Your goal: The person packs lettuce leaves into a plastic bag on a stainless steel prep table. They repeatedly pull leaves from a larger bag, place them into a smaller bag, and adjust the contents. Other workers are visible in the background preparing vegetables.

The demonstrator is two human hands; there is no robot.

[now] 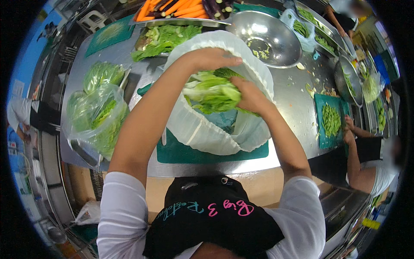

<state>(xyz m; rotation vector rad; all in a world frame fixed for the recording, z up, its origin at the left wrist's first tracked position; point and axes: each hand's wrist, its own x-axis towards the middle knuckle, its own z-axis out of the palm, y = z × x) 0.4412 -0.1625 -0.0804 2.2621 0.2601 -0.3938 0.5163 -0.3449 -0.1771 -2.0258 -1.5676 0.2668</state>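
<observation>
A large white cloth-like bag (207, 137), its mouth wide, stands on a green cutting board (181, 152) in front of me. My right hand (250, 94) grips a head of leafy green lettuce (213, 92) over the bag's mouth. Above the lettuce, at the far side of the mouth, my left hand (213, 60) reaches across with its fingers apart and nothing visible in them. Bluish plastic shows inside the bag below the leaves. Just beyond the bag, more loose leaves (174, 37) lie in a metal tray.
Plastic bags of greens (97, 119) lie at the left. A steel bowl (278, 39) and a tray of carrots and eggplants (184, 9) are at the far side. At the right, a co-worker's hands (348, 129) are beside cut green beans (330, 119) on a board.
</observation>
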